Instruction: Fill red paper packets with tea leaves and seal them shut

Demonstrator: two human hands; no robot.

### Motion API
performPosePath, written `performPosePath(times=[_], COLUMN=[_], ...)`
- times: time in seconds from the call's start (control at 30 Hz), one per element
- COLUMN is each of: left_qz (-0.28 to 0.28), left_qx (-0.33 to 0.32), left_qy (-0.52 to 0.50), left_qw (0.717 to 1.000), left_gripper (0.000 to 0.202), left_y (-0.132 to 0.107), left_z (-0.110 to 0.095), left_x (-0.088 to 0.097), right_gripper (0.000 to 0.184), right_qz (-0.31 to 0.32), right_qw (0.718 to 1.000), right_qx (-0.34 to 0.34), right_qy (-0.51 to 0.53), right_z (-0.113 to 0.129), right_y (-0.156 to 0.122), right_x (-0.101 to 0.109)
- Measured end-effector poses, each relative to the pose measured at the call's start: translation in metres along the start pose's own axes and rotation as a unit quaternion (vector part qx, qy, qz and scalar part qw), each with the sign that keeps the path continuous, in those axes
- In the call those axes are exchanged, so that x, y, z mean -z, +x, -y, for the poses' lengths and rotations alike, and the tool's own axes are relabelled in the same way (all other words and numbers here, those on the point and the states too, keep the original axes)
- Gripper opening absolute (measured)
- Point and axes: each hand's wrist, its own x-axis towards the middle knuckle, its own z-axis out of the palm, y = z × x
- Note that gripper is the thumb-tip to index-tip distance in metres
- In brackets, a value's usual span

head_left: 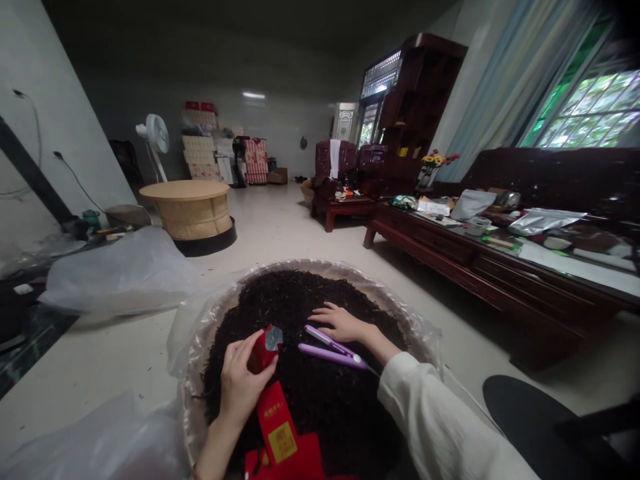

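Observation:
My left hand (239, 380) is closed around a small red packet (260, 357) whose open top shows a silvery lining. My right hand (343, 325) rests palm down on dark, dry loose leaves that look like tea (300, 293), its fingers spread and holding nothing. Just below it lies a purple hair straightener (333, 357) with its two arms apart and a cord trailing right. A flat red packet with a gold square label (277, 420) lies on the leaves near me, over more red packets (305, 460). The leaves fill a large round basket lined with clear plastic (193, 400).
A low dark wooden table (475, 263) with pouches and small dishes stands at the right. A round woven table (185, 190), a white fan (155, 137) and stacked boxes are farther back. Plastic sheeting (120, 273) lies left. A black round seat or base (525, 420) is near right.

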Motion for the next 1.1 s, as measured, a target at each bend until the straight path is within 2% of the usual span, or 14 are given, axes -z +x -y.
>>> performPosePath(times=[0.07, 0.17, 0.27, 0.33, 0.43, 0.5, 0.57, 0.73, 0.93, 1.0, 1.1], left_qz=[0.000, 0.006, 0.007, 0.003, 0.003, 0.002, -0.001, -0.001, 0.001, 0.001, 0.002], left_qx=[0.003, 0.001, -0.002, -0.005, -0.010, -0.013, -0.017, -0.014, -0.007, -0.006, -0.003], left_qy=[-0.003, -0.006, -0.005, -0.002, 0.002, 0.002, 0.000, -0.003, -0.006, -0.007, -0.015], left_qw=[1.000, 1.000, 1.000, 1.000, 1.000, 1.000, 1.000, 1.000, 1.000, 1.000, 1.000], left_gripper=[0.040, 0.040, 0.039, 0.039, 0.040, 0.040, 0.039, 0.039, 0.039, 0.039, 0.038], left_y=[0.000, 0.000, 0.000, 0.001, 0.002, 0.002, 0.002, 0.002, 0.002, 0.002, 0.002], left_z=[0.000, 0.001, 0.001, 0.000, -0.001, -0.002, -0.002, -0.002, -0.004, -0.004, -0.004], left_x=[0.000, 0.000, 0.001, 0.001, 0.001, 0.001, 0.000, 0.000, 0.001, 0.001, 0.000], right_gripper=[0.037, 0.035, 0.031, 0.029, 0.037, 0.042, 0.037, 0.021, 0.022, 0.028, 0.046], right_qz=[-0.012, -0.042, -0.067, -0.089, -0.115, -0.110, -0.105, -0.150, -0.228, -0.213, -0.149], right_qw=[0.999, 0.998, 0.997, 0.994, 0.984, 0.982, 0.982, 0.977, 0.958, 0.961, 0.979], right_qx=[0.036, 0.043, 0.009, -0.038, -0.105, -0.120, -0.118, -0.133, -0.175, -0.175, -0.138], right_qy=[-0.016, -0.030, -0.048, -0.059, -0.082, -0.099, -0.107, -0.076, 0.015, 0.037, 0.007], right_z=[0.003, 0.003, 0.001, 0.001, 0.004, 0.006, 0.008, -0.001, -0.011, -0.008, 0.000], right_y=[-0.007, -0.022, -0.032, -0.036, -0.038, -0.039, -0.040, -0.039, -0.026, -0.025, -0.032], right_x=[0.003, 0.010, 0.010, 0.006, -0.003, -0.007, -0.008, -0.007, 0.000, 0.001, -0.002])
